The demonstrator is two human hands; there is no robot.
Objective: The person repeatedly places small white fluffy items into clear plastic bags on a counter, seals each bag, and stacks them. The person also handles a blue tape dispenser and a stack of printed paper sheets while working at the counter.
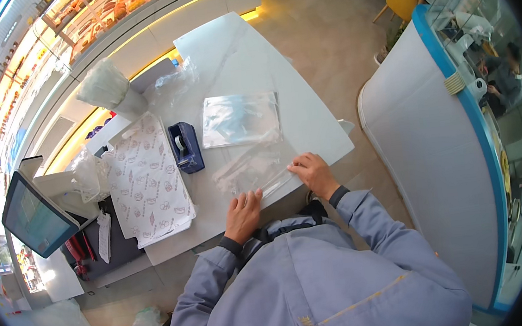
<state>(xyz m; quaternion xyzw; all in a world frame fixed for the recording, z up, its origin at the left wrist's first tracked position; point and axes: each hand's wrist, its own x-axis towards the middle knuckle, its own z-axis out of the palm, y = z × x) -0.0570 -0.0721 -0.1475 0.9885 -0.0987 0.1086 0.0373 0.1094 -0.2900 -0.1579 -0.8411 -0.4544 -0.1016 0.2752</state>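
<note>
A clear plastic bag (248, 169) lies flat near the front edge of the white table (248, 43). At its right corner, the fingertips of my right hand (317, 175) are pinched together on the film. My left hand (244, 218) rests at the bag's near left side, fingers stretched out and nothing in its grip. Just beyond the bag sits a neat stack of clear bags (240, 119), shiny with reflections. A dark blue tape dispenser (185, 148) with a roll of tape stands to the left of both.
Left of the dispenser lies a stack of printed paper sheets (147, 181). A screen on a stand (37, 212) is at the far left. Behind the sheets is a bin with a clear liner (110, 90). A white counter with blue trim (430, 139) curves along the right.
</note>
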